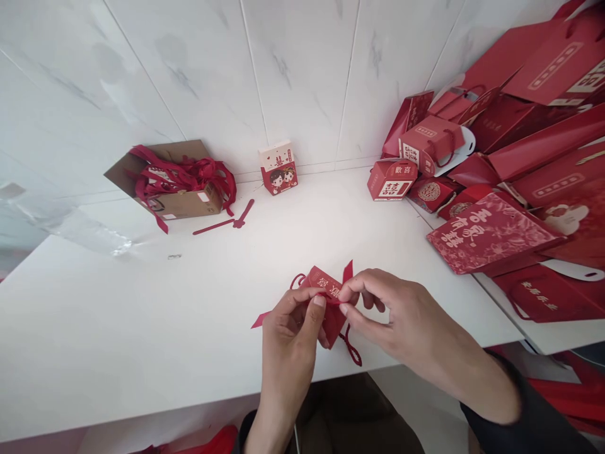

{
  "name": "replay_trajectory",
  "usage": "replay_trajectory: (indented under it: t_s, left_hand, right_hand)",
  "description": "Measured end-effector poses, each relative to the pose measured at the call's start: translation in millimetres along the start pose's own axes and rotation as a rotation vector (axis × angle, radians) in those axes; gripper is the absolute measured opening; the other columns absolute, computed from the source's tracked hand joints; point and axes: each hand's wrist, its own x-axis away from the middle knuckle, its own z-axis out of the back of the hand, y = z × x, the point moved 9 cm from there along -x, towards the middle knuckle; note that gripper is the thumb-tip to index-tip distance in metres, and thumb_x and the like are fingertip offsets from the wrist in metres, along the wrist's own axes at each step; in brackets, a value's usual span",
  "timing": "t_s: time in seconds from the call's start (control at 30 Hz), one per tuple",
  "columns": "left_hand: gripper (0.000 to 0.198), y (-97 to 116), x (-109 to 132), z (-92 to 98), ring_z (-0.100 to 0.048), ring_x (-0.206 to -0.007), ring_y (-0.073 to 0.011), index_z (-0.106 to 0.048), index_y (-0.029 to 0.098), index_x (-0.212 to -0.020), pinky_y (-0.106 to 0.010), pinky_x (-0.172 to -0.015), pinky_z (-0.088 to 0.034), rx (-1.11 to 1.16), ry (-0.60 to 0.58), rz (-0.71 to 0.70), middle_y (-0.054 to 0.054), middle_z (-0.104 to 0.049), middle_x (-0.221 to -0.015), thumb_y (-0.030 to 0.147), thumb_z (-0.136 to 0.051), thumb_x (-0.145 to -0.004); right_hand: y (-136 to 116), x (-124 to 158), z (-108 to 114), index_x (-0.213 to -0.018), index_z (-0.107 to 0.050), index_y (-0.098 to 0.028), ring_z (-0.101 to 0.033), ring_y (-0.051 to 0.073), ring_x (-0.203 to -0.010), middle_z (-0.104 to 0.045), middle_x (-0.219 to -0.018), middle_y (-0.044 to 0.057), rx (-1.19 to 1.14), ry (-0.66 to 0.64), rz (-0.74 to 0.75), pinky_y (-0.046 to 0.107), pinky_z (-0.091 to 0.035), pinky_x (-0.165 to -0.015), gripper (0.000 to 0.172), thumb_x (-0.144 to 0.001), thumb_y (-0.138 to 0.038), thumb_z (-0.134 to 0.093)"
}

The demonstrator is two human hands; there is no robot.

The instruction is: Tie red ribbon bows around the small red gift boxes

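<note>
A small red gift box (336, 323) with gold characters lies near the front edge of the white table, between my two hands. A red ribbon (348, 271) runs over its top, one pointed end sticking up on the right and another out to the left. With thumb and forefinger my left hand (293, 328) pinches the ribbon at the middle of the box. My right hand (388, 309) pinches the ribbon just to the right of that spot. Dark red cord (350, 350) loops out from the box's lower right and upper left. My fingers cover part of the ribbon and box.
At the back left stands a cardboard box (186, 205) heaped with red ribbons (189, 173). Red strips (239, 222) lie before it. A small white-and-red box (278, 170) stands by the wall, and a red box (392, 180) sits beside several piled red gift bags (496, 230) on the right.
</note>
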Motion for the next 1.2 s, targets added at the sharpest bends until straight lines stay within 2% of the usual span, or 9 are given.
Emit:
replay_trajectory:
  t_s: [0.1, 0.2, 0.43, 0.6, 0.77, 0.87, 0.97, 1.07, 1.2]
  left_hand:
    - [0.022, 1.3, -3.4, 1.7, -0.056, -0.052, -0.0093, -0.07, 0.018, -0.095, -0.023, -0.052, -0.051, 0.006, 0.006, -0.025, 0.002, -0.066, -0.07, 0.04, -0.071, -0.09]
    - [0.022, 3.3, -7.3, 4.7, -0.055, -0.049, -0.0084, -0.069, 0.019, -0.094, -0.023, -0.05, -0.05, 0.006, 0.004, -0.034, 0.003, -0.064, -0.069, 0.04, -0.07, -0.091]
    - [0.026, 11.6, -10.0, -10.2, -0.048, -0.043, -0.007, -0.063, 0.02, -0.087, -0.021, -0.043, -0.041, -0.101, -0.211, 0.013, 0.003, -0.061, -0.068, 0.045, -0.062, -0.095]
    - [0.025, 14.8, -6.7, -17.8, -0.044, -0.047, -0.0091, -0.072, 0.02, -0.089, -0.022, -0.048, -0.038, -0.206, -0.291, 0.006, 0.004, -0.052, -0.057, 0.041, -0.06, -0.096]
    - [0.03, 12.5, 1.9, -26.5, -0.05, -0.055, -0.0125, -0.073, 0.019, -0.098, -0.026, -0.056, -0.044, -0.182, -0.427, 0.066, 0.002, -0.053, -0.059, 0.041, -0.052, -0.1]
    - [0.018, 12.7, 6.5, -30.9, -0.054, -0.065, -0.0134, -0.071, 0.021, -0.099, -0.027, -0.063, -0.047, -0.186, -0.493, 0.063, 0.001, -0.058, -0.07, 0.03, -0.055, -0.097]
    - [0.012, 10.7, 6.2, -29.5, -0.053, -0.068, -0.0134, -0.068, 0.021, -0.096, -0.026, -0.063, -0.045, -0.229, -0.48, 0.055, 0.0, -0.059, -0.076, 0.029, -0.06, -0.095]
    - [0.022, 9.1, 2.4, -25.6, -0.048, -0.058, -0.0121, -0.067, 0.02, -0.089, -0.026, -0.056, -0.041, -0.246, -0.431, 0.054, 0.003, -0.053, -0.064, 0.037, -0.055, -0.098]
    - [0.028, 8.2, -0.6, -25.1, -0.049, -0.055, -0.0113, -0.065, 0.019, -0.082, -0.025, -0.055, -0.041, -0.21, -0.424, 0.068, 0.004, -0.051, -0.06, 0.04, -0.055, -0.098]
  right_hand:
    - [-1.0, 2.1, 5.9, -0.096, -0.062, -0.024, -0.058, 0.015, -0.07, -0.067, -0.089, 0.0, 0.133, 0.128, 0.062, 0.028, -0.047, -0.065, 0.012, -0.092, -0.014, -0.057]
    - [-1.1, 5.9, 5.8, -0.098, -0.061, -0.023, -0.061, 0.018, -0.078, -0.066, -0.089, 0.002, 0.229, 0.15, 0.1, 0.032, -0.046, -0.069, 0.013, -0.095, -0.013, -0.052]
    - [-16.1, 16.6, -11.2, -0.087, -0.054, -0.023, -0.059, 0.017, -0.073, -0.061, -0.082, -0.001, 0.189, -0.133, 0.099, 0.031, -0.045, -0.066, 0.02, -0.088, -0.003, -0.054]
    - [-34.8, 10.2, -12.7, -0.098, -0.055, -0.023, -0.061, 0.018, -0.09, -0.063, -0.094, 0.001, 0.121, -0.152, 0.275, 0.031, -0.048, -0.077, 0.027, -0.088, 0.002, -0.052]
    - [-24.1, 3.2, -14.8, -0.106, -0.053, -0.023, -0.063, 0.019, -0.095, -0.066, -0.105, 0.003, 0.116, -0.192, 0.272, 0.033, -0.05, -0.082, 0.028, -0.09, -0.001, -0.05]
    - [-20.9, 2.5, -14.5, -0.108, -0.052, -0.024, -0.063, 0.019, -0.093, -0.065, -0.104, 0.003, 0.143, -0.209, 0.266, 0.033, -0.05, -0.079, 0.027, -0.091, -0.002, -0.05]
    - [-25.6, 2.9, -11.1, -0.113, -0.052, -0.024, -0.063, 0.018, -0.101, -0.065, -0.11, 0.003, 0.118, -0.198, 0.303, 0.033, -0.051, -0.085, 0.025, -0.097, -0.004, -0.048]
    - [-28.1, 2.4, -6.1, -0.116, -0.053, -0.024, -0.062, 0.016, -0.107, -0.066, -0.113, 0.003, 0.078, -0.149, 0.32, 0.03, -0.05, -0.092, 0.025, -0.1, -0.005, -0.047]
    - [-15.6, 0.3, -5.5, -0.112, -0.058, -0.024, -0.063, 0.015, -0.103, -0.066, -0.109, 0.001, 0.07, -0.093, 0.225, 0.028, -0.05, -0.09, 0.022, -0.098, -0.007, -0.054]
